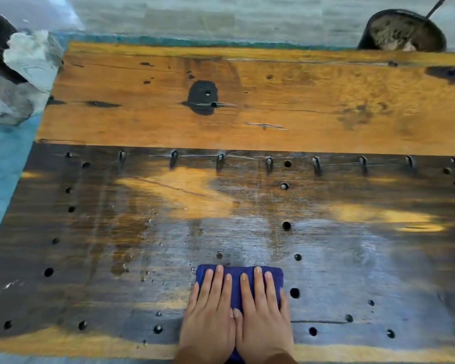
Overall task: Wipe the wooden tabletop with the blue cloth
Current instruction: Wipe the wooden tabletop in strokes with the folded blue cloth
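Near the table's front edge, the left hand (208,311) and right hand (263,311) press flat, fingers straight, on the blue cloth (237,278); the unwiped wooden tabletop (247,106) lies ahead.

Blue cloth (239,278): mostly covered by both hands; only its far strip, a sliver between the hands and a bit at the bottom edge show. Left hand (208,316) and right hand (264,317): wrists cut off by the bottom edge. Desk (247,101): right side runs out of frame. Plant pot (402,31): base hidden behind the desk's far edge, stem cut off at top. Grey-white lump (24,74) at far left: blurred, cropped, cannot tell what it is.
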